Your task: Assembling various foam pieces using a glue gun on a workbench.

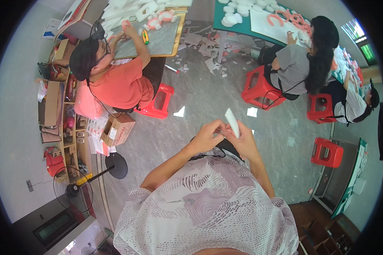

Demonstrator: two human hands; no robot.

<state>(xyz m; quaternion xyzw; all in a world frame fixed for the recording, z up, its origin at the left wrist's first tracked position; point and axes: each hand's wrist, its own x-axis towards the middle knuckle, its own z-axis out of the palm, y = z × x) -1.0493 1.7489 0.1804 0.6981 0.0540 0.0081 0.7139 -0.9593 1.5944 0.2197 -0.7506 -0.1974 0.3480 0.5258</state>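
Observation:
A thin white strip (232, 122), which looks like foam, stands up at a tilt from my right hand (244, 142). The fingers of that hand are closed round its lower end. Close beside it, my left hand (210, 135) has its fingers curled in a pinch near the strip's base. What the left fingertips hold, if anything, is too small to make out. Both hands are together in front of my body, above the grey floor (204, 102).
Ahead on the left, a person in a coral shirt (119, 85) works at a table (166, 40) with foam pieces. Another person in grey (291, 70) sits at a green table (230, 27) on the right. Red stools (264, 91), a cardboard box (118, 131), a standing fan (73, 190) and floor scraps surround me.

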